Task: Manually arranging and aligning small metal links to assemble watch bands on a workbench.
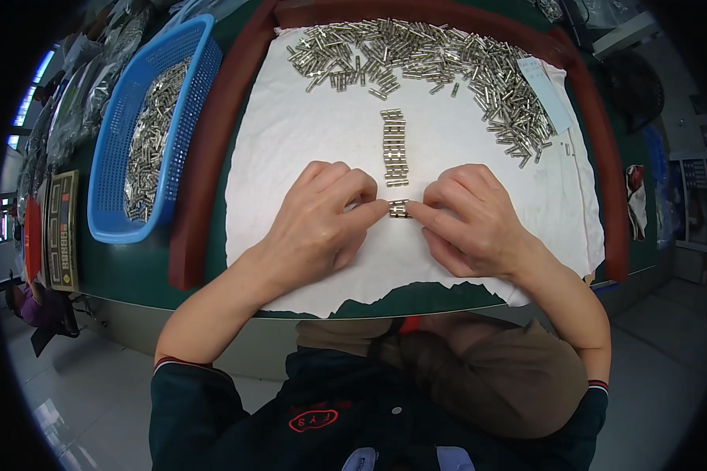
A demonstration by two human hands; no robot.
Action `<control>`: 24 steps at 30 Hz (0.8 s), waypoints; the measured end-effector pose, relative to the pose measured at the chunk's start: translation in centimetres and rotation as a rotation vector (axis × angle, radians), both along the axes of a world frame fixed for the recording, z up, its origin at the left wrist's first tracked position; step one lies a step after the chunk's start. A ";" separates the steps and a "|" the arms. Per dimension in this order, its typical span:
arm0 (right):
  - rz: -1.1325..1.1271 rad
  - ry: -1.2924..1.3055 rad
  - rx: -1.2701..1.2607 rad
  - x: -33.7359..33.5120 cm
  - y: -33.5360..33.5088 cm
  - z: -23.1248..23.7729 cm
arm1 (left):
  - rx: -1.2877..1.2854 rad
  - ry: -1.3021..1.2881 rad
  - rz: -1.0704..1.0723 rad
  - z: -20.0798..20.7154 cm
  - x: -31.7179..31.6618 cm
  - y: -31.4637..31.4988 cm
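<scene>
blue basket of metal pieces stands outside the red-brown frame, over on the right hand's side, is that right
Not quite: the side is wrong. In the head view, the blue basket of metal pieces stands outside the red-brown frame on the left hand's side.

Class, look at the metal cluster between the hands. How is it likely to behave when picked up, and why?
The cluster may flex or come apart, since it shows several bars side by side; whether they are joined is unclear. It could be slippery, as its surfaces look shiny. It is probably light, as it fits between two fingers.
</scene>
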State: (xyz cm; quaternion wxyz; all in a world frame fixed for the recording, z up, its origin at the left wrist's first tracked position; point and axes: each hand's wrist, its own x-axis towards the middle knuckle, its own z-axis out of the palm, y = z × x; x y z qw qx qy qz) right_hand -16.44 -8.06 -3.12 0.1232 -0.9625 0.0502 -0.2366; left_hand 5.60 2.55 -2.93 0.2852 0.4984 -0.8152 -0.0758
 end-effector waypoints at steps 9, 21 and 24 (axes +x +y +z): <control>-0.178 0.072 0.041 0.7 0.1 0.3 | 0.023 0.013 0.134 -0.4 -0.5 -0.4; -0.126 0.070 0.040 0.4 0.1 0.0 | 0.005 0.032 0.088 -0.4 -0.3 -0.2; -0.126 0.071 0.046 0.4 0.1 0.0 | 0.022 0.026 0.171 -0.1 -0.8 -0.4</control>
